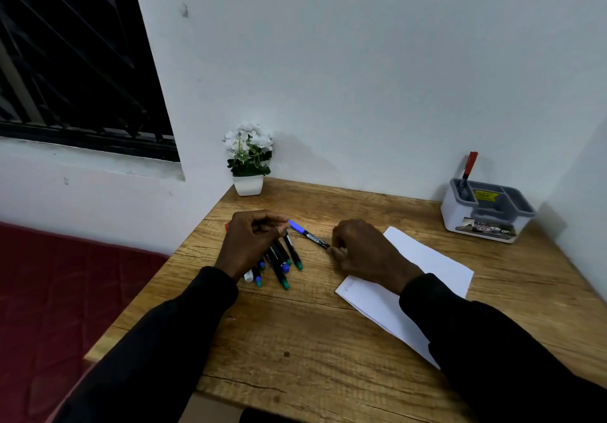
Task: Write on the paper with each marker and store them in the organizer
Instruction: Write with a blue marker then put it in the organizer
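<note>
Wooden table (328, 340): your left hand (253, 241) pinches the blue marker (308, 234) by its cap, right hand (368, 251) grips its tail. Pull straight apart.

Reads "OP" in pale letters at the right end of the sticker (489, 227) on the front of the organizer (455, 215); cannot be made out further left, where only small blurred marks show; bears dark print on the yellow label (486, 196) inside the organizer, too small to read; starts with what looks like a "V" in the faint handwriting (350, 286) at the near left corner of the paper (437, 258), illegible after that; carries white print along the black barrel of the marker (312, 236) with the blue cap, blurred and unreadable.
</note>
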